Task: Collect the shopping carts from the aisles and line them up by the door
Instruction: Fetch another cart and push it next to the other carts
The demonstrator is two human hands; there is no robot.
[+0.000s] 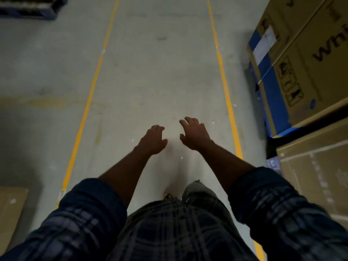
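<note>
No shopping cart is in view. My left hand [153, 139] and my right hand [194, 133] are stretched out in front of me at waist height, close together, palms down. Their fingers hang loosely curled and hold nothing. Below them lies the bare grey concrete floor of an aisle. My rolled-up plaid sleeves fill the lower part of the view.
Two yellow floor lines [88, 102] [227, 95] run ahead and mark a lane. Large cardboard boxes [305, 59] with blue trim stand stacked on the right. A flat cardboard piece [11, 210] lies at lower left. A dark blue pallet [28, 6] sits at far left.
</note>
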